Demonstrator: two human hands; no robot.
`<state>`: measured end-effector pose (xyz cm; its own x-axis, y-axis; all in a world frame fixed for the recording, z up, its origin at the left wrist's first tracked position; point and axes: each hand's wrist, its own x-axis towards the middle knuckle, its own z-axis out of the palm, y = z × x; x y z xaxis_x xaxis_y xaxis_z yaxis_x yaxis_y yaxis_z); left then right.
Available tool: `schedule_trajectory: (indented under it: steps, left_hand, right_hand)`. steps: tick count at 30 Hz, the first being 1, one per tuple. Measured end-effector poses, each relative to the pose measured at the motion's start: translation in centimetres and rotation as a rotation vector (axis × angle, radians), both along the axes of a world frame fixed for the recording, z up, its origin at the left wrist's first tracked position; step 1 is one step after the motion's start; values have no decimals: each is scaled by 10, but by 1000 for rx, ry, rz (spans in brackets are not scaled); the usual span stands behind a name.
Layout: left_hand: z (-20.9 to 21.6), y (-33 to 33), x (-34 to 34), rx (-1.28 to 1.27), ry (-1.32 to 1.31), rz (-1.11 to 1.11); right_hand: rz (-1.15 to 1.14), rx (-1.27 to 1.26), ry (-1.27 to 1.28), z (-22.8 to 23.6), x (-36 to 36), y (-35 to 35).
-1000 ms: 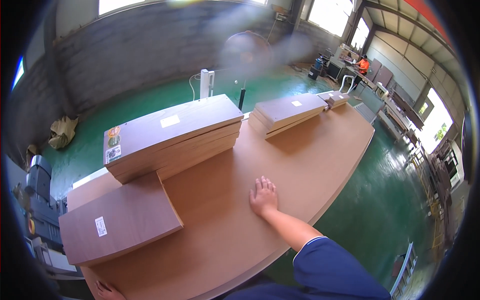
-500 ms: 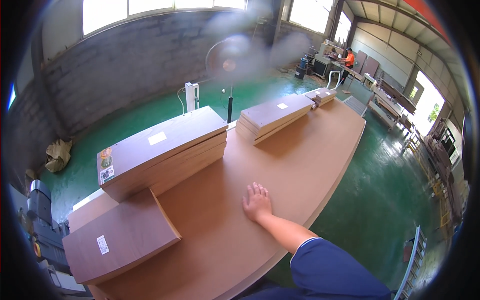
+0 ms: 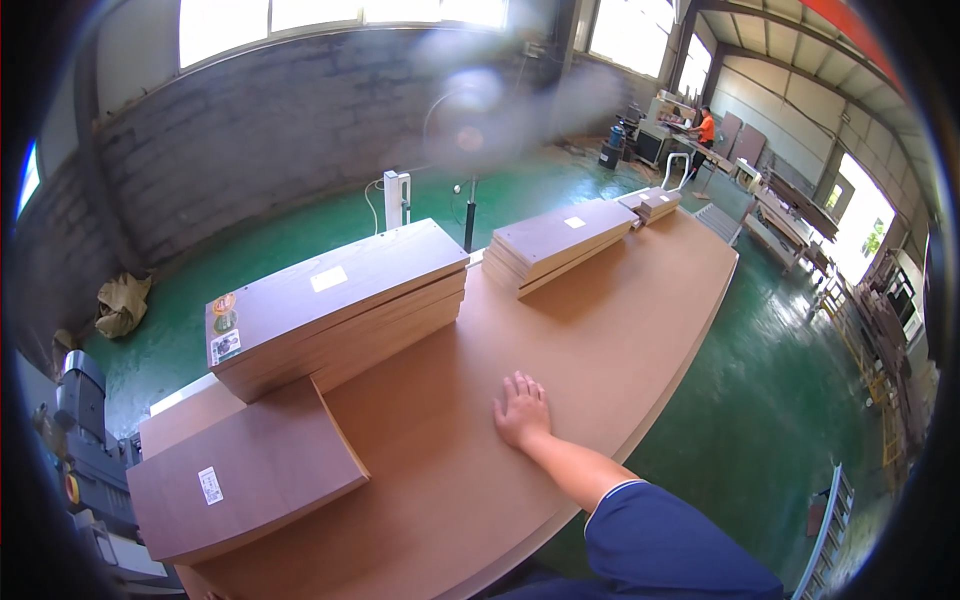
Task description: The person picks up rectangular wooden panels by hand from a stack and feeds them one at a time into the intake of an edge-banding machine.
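My right hand [image 3: 522,412] lies palm down on the large brown board surface [image 3: 600,340], its fingers stretched out and holding nothing. Left of it, a brown panel [image 3: 260,460] with a small white label lies near the front left end. Behind that panel stands a tall stack of brown panels [image 3: 370,262], with a white label and round stickers on its top. Farther along sits a lower stack of panels [image 3: 550,235], also labelled. My left hand does not show clearly anywhere in the picture.
A small stack of short pieces [image 3: 657,200] sits at the far end. Beyond the boards are a blurred standing fan [image 3: 468,138] and a white post-like device [image 3: 397,200]. Dark machinery [image 3: 85,430] stands at left, a ladder [image 3: 828,530] at right. A person in orange [image 3: 706,126] works far off.
The whole view has shifted slightly, so things appear a little lower and farther right. My right hand stays flat on the board, and the panels keep their places.
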<state>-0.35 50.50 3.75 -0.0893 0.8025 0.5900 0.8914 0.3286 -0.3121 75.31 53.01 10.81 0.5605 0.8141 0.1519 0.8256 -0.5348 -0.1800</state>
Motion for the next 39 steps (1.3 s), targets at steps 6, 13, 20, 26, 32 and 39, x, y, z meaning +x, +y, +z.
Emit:
schedule_trajectory:
  steps: [6,13,20,26,32,39]
  left_hand:
    - [-31,-2,-22,-33,-24,62]
    - [-40,4,-35,59,79,-25]
    - [-30,-1,-30,15,136,-18]
    - [-7,-1,-8,-4,137,19]
    - [6,-7,6,-5,155,66]
    - [27,-1,31,103,47,99]
  right_hand:
    - [8,8,-2,-1,2,-1]
    - [11,15,-16,-2,-1,1]
    - [7,20,-8,-3,0,0]
    - [11,21,-3,-4,0,-1]
    - [18,19,-11,-7,1,0]
    - [2,19,-5,-5,1,1]
